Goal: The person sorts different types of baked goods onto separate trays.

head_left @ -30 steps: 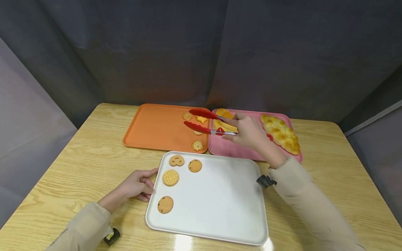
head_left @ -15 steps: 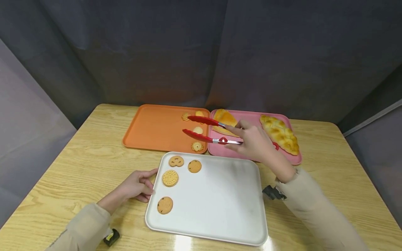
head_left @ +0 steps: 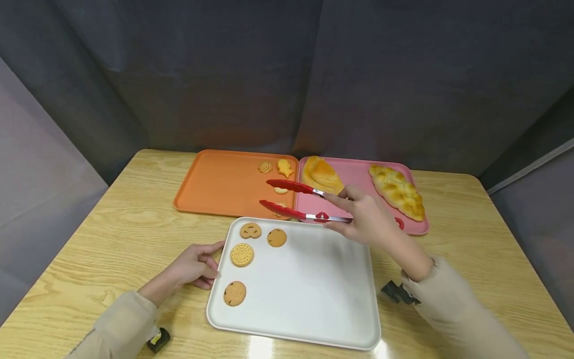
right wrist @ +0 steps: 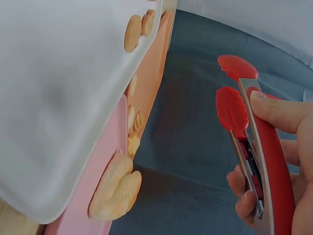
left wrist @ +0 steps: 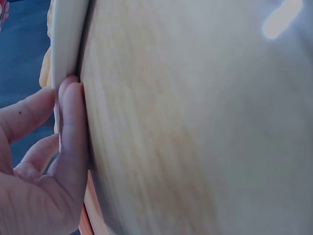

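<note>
From the head view, the right hand point(head_left: 365, 219) gripped long red-tipped metal tongs point(head_left: 296, 202), which ran leftward over the seam between the orange plastic tray point(head_left: 215, 182) and the pink tray point(head_left: 354, 174), tips spread and empty. The left hand point(head_left: 195, 264) rested relaxed against the white rectangular tray point(head_left: 314, 289). The left wrist view showed straight fingers point(left wrist: 73, 127) touching its rim. The right wrist view showed the scalloped tips.

Tongs point(head_left: 296, 202) hide lower cookies point(head_left: 281, 190) on orange tray point(head_left: 215, 182).
</note>
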A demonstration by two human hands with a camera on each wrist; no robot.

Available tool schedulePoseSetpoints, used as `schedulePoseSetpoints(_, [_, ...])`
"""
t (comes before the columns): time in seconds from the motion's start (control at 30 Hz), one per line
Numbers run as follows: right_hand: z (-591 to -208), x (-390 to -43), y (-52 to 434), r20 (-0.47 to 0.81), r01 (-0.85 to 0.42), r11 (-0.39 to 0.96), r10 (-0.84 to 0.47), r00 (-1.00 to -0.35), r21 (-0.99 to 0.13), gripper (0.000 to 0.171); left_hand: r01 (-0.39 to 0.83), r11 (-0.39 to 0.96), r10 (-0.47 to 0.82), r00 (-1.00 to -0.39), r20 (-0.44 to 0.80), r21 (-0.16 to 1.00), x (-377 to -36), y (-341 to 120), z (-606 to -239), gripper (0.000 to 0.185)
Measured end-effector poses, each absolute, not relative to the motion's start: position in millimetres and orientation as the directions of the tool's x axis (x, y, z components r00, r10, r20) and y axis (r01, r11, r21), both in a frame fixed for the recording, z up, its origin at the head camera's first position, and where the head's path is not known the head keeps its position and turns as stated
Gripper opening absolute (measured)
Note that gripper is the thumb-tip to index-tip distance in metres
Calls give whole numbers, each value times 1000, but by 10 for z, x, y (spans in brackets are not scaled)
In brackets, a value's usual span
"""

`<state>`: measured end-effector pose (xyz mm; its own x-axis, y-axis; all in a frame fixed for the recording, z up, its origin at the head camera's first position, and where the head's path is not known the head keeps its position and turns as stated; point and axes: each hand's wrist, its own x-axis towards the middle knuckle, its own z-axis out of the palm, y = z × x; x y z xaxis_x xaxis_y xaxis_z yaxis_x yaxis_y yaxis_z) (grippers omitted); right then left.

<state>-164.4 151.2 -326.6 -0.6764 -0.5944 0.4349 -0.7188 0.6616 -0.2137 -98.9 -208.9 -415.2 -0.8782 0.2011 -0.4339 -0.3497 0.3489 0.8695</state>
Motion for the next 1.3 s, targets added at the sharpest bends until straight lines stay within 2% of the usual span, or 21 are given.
schedulePoseSetpoints(0.4, [-3290,-1449,1490,427,-744,633,-625,-654,-212,55,-358,352,189,-878,-440,865,-990,-2090,-4160,75])
schedulePoseSetpoints(0.67, [-3330,-1367,1459,436,-791,576,-670,-601,-207,56,-359,351,190,-877,-441,865,-989,-2093,-4165,75])
schedulePoseSetpoints(0.9, [-3363,-1296,1417,396,-795,569,-694,-602,-211,54,-362,342,194,-876,-442,867,-996,-2092,-4158,75])
schedulePoseSetpoints(1.3, [-3429,-1190,1307,344,-836,527,-765,-544,-151,50,-371,346,180,-875,-449,862,-997,-2084,-4153,75])
